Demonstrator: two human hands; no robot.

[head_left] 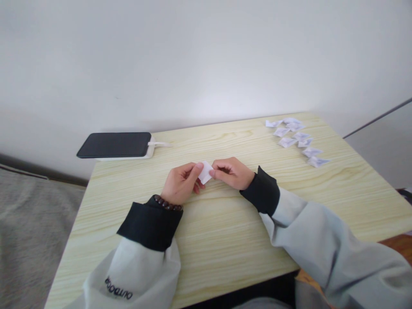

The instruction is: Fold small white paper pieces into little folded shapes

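Observation:
A small folded white paper (205, 173) is held just above the middle of the wooden table (225, 240). My left hand (183, 181) pinches its left side between thumb and fingers, with the thumb on top. At the paper's right corner, my right hand (234, 173) grips with thumb and forefinger. Several folded white paper pieces (285, 142) lie in a loose cluster at the table's back right, away from both hands.
A black phone (116, 145) rests on a white block (150, 150) with a short white cable (162, 144) at the table's back left. A white wall (206, 64) rises behind the table. Grey fabric (32, 231) shows at the left.

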